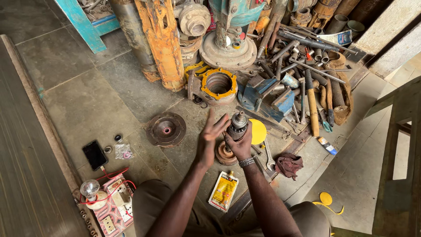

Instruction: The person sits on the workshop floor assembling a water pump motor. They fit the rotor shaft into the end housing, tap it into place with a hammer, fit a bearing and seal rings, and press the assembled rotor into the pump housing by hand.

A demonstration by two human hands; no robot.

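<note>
Surface: grey stone slab floor (83, 105), stained and dusty, with joints between slabs.
Left, near: black phone (94, 155); socket board with bulb (110, 202) and red wires; small plastic bag (123, 151); two dark rings beside it.
Middle: rusty round flange disc (166, 129); yellow pouch (223, 191) near; yellow disc (258, 131).
Far: orange-rimmed housing (218, 84); blue vise (265, 97); rusty orange column (163, 41).
Right: heap of pipes and tools (307, 66); dark red rag (288, 164); spanner (269, 158); yellow scrap (326, 199).
</note>
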